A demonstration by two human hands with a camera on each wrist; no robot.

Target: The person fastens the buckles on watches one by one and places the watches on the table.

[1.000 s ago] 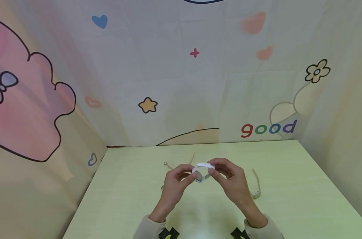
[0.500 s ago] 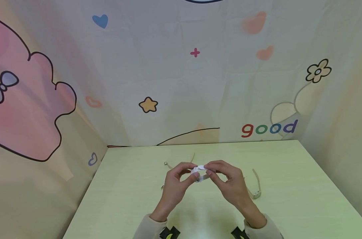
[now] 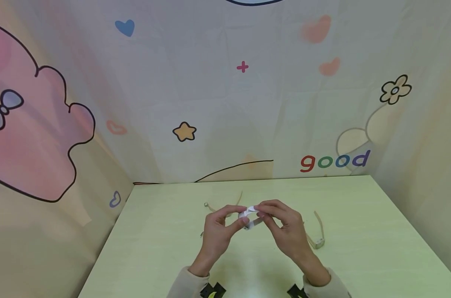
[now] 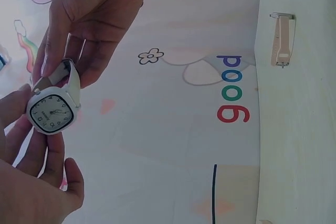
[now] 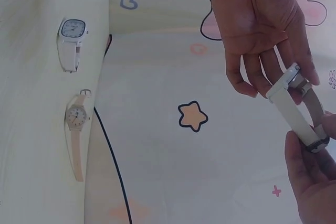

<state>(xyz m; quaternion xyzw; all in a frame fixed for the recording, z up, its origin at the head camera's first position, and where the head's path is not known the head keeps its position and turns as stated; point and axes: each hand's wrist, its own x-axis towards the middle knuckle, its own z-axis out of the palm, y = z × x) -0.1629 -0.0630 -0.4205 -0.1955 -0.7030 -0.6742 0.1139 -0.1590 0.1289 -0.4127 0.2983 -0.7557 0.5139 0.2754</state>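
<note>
A white wristwatch [image 3: 252, 210] is held up above the table between both hands, its strap bent into a loop. My left hand [image 3: 217, 231] pinches the squarish case end between thumb and fingers; the dial [image 4: 52, 113] with dark numerals shows in the left wrist view. My right hand [image 3: 289, 229] pinches the strap near the metal buckle [image 5: 318, 145], seen in the right wrist view. Its fingertips partly cover that stretch of strap, so I cannot tell whether the buckle is fastened.
Right of the hands lies a beige-strapped watch [image 3: 318, 243] on the pale green table [image 3: 359, 265]. On the left side lie a white square-faced watch [image 5: 73, 29] and a watch with a pinkish strap [image 5: 77, 118], both partly hidden in the head view. A printed curtain [image 3: 225, 103] stands behind.
My right hand has shifted slightly left, its fingers closer in on the strap. The watch loop has turned and looks narrower. My left hand stays nearly in place.
</note>
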